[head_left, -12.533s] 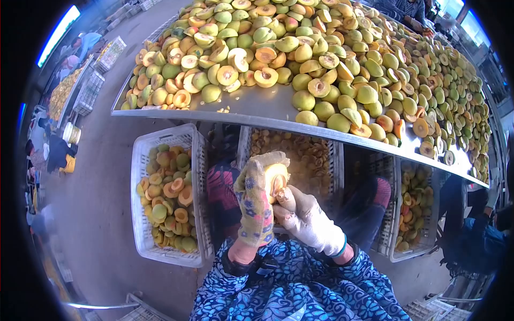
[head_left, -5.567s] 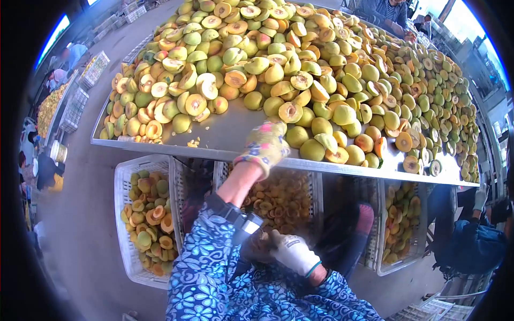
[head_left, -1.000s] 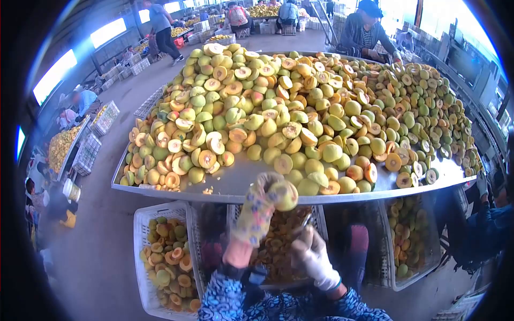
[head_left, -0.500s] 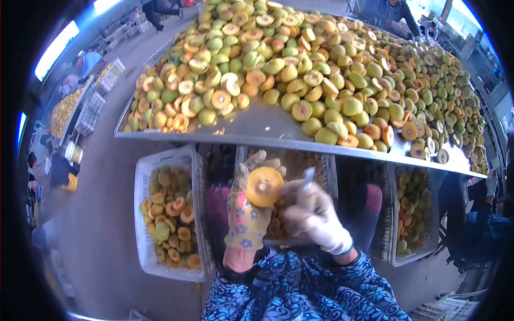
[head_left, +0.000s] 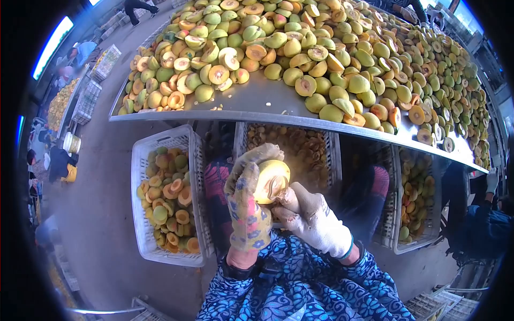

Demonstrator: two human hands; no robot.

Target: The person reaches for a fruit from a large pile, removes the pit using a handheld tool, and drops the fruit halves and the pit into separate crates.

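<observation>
My left hand (head_left: 249,206), in a flower-printed glove stained brown, is wrapped round a yellow peach half (head_left: 272,181) with its cut face turned to the right. At the middle of that face shows the thin curved end of a small metal tool (head_left: 276,188). My right hand (head_left: 316,218), in a white glove with dirty fingertips, is closed beside the fruit, its fingers against the cut face. Its fingers hide most of the tool. Below both hands stands a crate (head_left: 333,160) holding small brownish-orange pieces.
A metal table (head_left: 251,101) heaped with peach halves (head_left: 353,83) spans the front. White crates of peach halves stand at left (head_left: 140,214) and right (head_left: 397,224). A co-worker's sleeve (head_left: 484,227) is at far right. Other people and crates (head_left: 85,101) are at far left.
The peach half has tilted to face right. My right hand has brought the tool from upright beside the fruit to its cut face. The view has shifted slightly downward.
</observation>
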